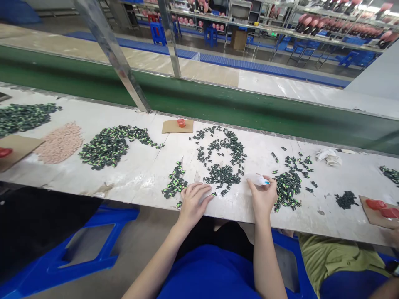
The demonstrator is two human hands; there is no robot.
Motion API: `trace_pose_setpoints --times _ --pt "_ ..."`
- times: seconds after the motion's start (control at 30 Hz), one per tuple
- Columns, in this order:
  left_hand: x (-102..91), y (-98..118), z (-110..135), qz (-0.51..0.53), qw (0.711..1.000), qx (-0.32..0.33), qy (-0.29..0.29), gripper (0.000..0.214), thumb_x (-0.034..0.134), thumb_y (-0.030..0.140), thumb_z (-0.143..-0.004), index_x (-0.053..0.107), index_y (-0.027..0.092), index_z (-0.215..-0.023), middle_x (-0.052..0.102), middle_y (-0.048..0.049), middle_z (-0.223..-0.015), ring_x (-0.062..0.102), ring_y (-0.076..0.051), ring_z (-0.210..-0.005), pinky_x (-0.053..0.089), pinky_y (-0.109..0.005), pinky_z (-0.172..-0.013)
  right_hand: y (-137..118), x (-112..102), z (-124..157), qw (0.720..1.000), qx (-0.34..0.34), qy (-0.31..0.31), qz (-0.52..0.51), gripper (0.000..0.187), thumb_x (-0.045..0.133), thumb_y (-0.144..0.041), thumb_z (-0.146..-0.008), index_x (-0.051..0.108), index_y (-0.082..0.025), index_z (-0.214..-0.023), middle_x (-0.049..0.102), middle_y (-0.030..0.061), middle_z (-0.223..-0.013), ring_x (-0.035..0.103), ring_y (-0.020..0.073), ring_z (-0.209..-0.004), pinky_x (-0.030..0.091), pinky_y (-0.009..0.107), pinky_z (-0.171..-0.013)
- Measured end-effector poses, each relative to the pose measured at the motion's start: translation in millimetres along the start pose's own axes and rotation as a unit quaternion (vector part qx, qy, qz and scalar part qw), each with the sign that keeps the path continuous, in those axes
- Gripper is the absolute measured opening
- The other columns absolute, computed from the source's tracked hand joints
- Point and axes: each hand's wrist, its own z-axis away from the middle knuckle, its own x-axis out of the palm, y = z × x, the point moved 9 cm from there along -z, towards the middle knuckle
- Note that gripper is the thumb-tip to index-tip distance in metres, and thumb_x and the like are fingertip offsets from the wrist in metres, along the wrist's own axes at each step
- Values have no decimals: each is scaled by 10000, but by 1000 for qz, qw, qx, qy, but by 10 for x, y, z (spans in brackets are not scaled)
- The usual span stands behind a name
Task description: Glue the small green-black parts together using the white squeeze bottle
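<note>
My left hand (195, 201) rests at the table's near edge, its thumb and fingers closed around a small black-and-green part (213, 194) at the thumb tip. Something whitish shows beside those fingers. A white, slightly see-through object with a blue end (258, 179) is held in the fingers of my right hand (264, 197); its exact kind is unclear. Between and beyond my hands lie loose small black parts (222, 174). Black-and-green parts form a small pile (174, 182) left of my left hand and a larger pile (287, 189) beside my right hand.
The white table (140, 178) also bears a black-green heap (106, 147), pink pieces (60, 142), a red cup (181, 122) on cardboard and a crumpled white cloth (328, 157). A metal post (115, 58) stands behind. Another person's green clothing (339, 257) is at right.
</note>
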Motion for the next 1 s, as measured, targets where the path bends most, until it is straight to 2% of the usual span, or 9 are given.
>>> trace_pose_setpoints --times 0.1,0.23,0.37,0.43,0.5,0.57,0.63,0.8,1.0 --pt "1 9 8 -2 1000 5 3 118 610 274 -862 665 256 -964 714 -50 -1020 569 -265 -1048 351 -430 -882 -41 65 -28 994 -29 -15 104 495 727 -477 -612 583 -168 -971 707 127 -937 649 253 -835 477 389 -797" --pt "27 18 12 -8 1000 11 0 80 618 260 -857 682 255 -904 707 -51 -1025 554 -273 -1067 342 -439 -881 -57 176 -48 985 -56 -63 150 506 662 -542 -662 627 -149 -978 696 126 -910 624 264 -844 459 388 -786" --pt "55 2 10 -2 1000 5 -5 68 622 246 -852 687 266 -857 707 -43 -1037 551 -275 -1071 339 -449 -888 -170 27 84 983 -87 -7 162 615 678 -557 -673 599 -129 -1108 663 128 -990 594 238 -820 452 374 -769" --pt "67 -9 6 7 1000 0 -9 64 625 237 -849 681 268 -853 712 -37 -1030 553 -276 -1072 337 -454 -895 -247 -34 237 983 -114 15 142 504 641 -544 -736 632 -144 -1042 656 99 -929 573 199 -728 455 349 -723" --pt "79 -18 4 15 1000 -4 -15 67 623 227 -850 672 269 -865 723 -31 -996 559 -276 -1069 334 -461 -907 -271 80 398 984 -132 -45 109 362 588 -517 -803 681 -175 -881 649 67 -822 567 179 -673 460 325 -689" --pt "81 -26 5 20 1000 -7 -17 85 605 218 -861 666 272 -884 731 -24 -939 565 -272 -1066 334 -465 -918 -233 268 534 979 -131 -126 93 332 566 -501 -830 703 -201 -795 653 58 -792 580 178 -666 466 317 -674" --pt "66 -39 8 28 999 -11 -11 107 573 213 -879 661 270 -895 726 -25 -901 579 -261 -1051 353 -455 -915 -186 408 608 972 -130 -168 104 329 560 -502 -836 723 -224 -774 661 60 -788 587 196 -697 465 328 -678" --pt "4 -80 0 56 998 -30 12 141 521 227 -901 660 250 -901 684 -45 -910 609 -233 -1006 430 -407 -880 -171 531 616 961 -151 -176 148 317 537 -482 -854 749 -251 -802 670 74 -788 565 236 -756 439 366 -710" --pt "-34 1 -67 117 992 -45 26 178 520 258 -903 686 236 -962 658 -69 -949 618 -214 -969 504 -372 -851 -219 515 627 967 -133 -183 113 312 515 -447 -857 704 -220 -755 680 84 -793 574 249 -803 444 389 -751"
